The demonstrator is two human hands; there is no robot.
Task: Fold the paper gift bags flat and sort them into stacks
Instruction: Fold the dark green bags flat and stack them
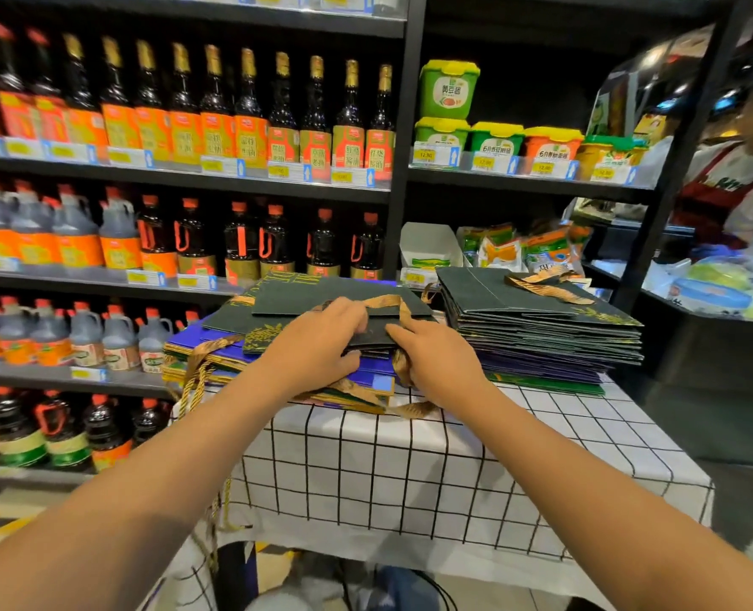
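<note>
Left hand [317, 341] and right hand [436, 359] both close on the near edge of a dark green bag [339, 297] atop the left pile. The bag's long axis runs left–right; the sorted stack [537, 319] lies nearer the right hand.

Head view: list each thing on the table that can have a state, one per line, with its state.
left hand: closed on the dark green bag
right hand: pressing the same bag down
dark green bag: folded flat, on the left pile
left pile: loose, askew, ribbon handles spilling out
right stack: flat, squared, neat
checked tablecloth: draped over the table edge
</note>
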